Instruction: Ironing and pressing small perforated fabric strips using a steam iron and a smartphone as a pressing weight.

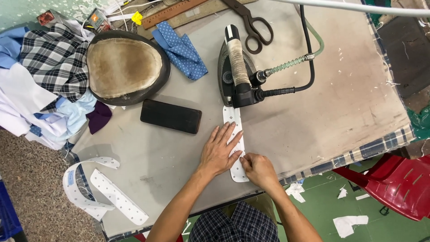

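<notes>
Right now the left hand [218, 151] lies flat, fingers spread open, pressing down on a narrow white fabric strip with small dark dots [236, 141] that runs lengthwise near the front edge of the bench [322, 112]. At about four o'clock from it, the right hand [259, 170] is curled, thumb and fingertips pinching the strip's right edge close to its rounded near end. At twelve o'clock from the hands, a dark steam iron [237, 71] sits on the strip's far end, its handle wrapped in pale cloth, a hose and cable leading off toward two o'clock. A black rectangular block [170, 116] lies at ten o'clock from the left hand, just beside the strip but apart from it. Farther out at eleven o'clock rests a padded pressing cushion [124, 67], with a folded blue dotted cloth [181, 50] near it and scissors [251, 24] at one o'clock of the iron. More white dotted strips [101, 192] lie at eight o'clock near the bench corner. A heap of checked and blue fabric [49, 76] fills the nine o'clock side, and a red plastic chair [394, 183] stands at four o'clock beyond the bench.
</notes>
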